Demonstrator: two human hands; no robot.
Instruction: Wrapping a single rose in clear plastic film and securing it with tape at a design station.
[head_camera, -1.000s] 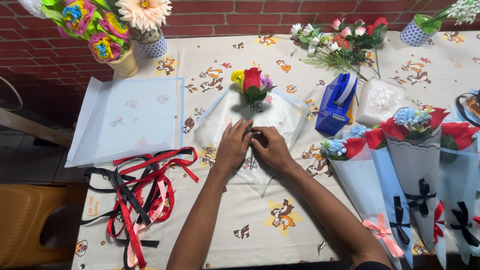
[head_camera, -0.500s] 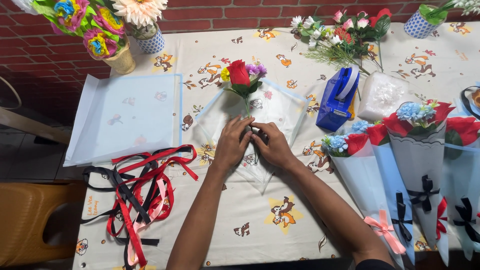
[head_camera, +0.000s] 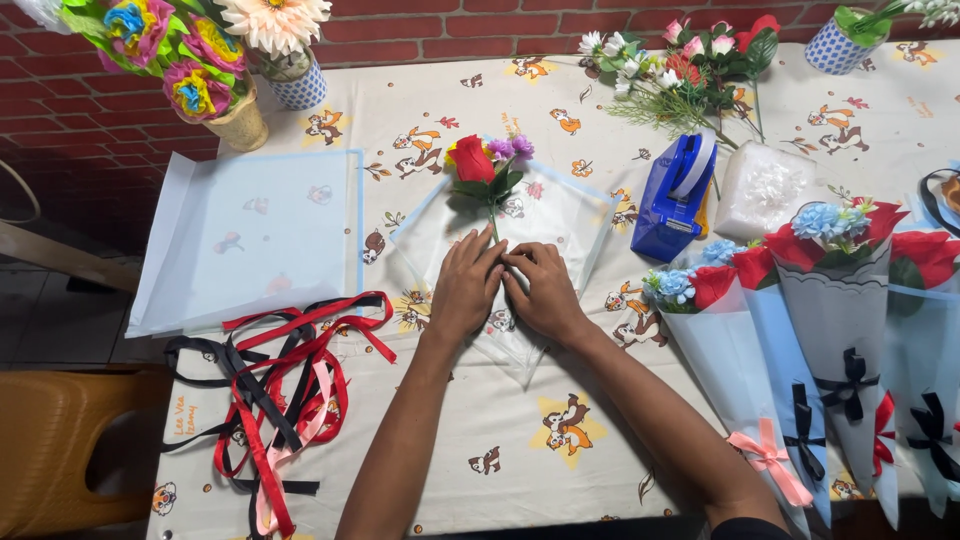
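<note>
1. the worktop (head_camera: 620, 440) carries everything, under a cloth printed with cartoon animals; both hands sit at its middle.
2. a translucent wrapping sheet (head_camera: 560, 215) lies as a diamond under the fingers, one corner beyond them, one trailing back between the wrists.
3. finished cone bouquets (head_camera: 840, 310) lie well to the right of the fingers; a tangle of red, black and pink ribbons (head_camera: 270, 390) lies well to the left.
4. the left hand (head_camera: 465, 290) and right hand (head_camera: 545, 295) meet fingertip to fingertip; fingers curled nearly closed, pinching the sheet in around the stem; whether they grip the stem itself i cannot tell.
5. the small posy (head_camera: 485, 170), a red rose with purple and yellow blooms, lies just beyond the fingertips; its long axis runs straight away from the person, heads pointing off, stem end hidden under the fingers.
6. risk, as i judge it: the slick sheet could spring open if the pinch loosens; uneven pull from one hand would skew the stem off the diamond's centre line, leaving a lopsided cone; hard pressing might crease the film.
</note>
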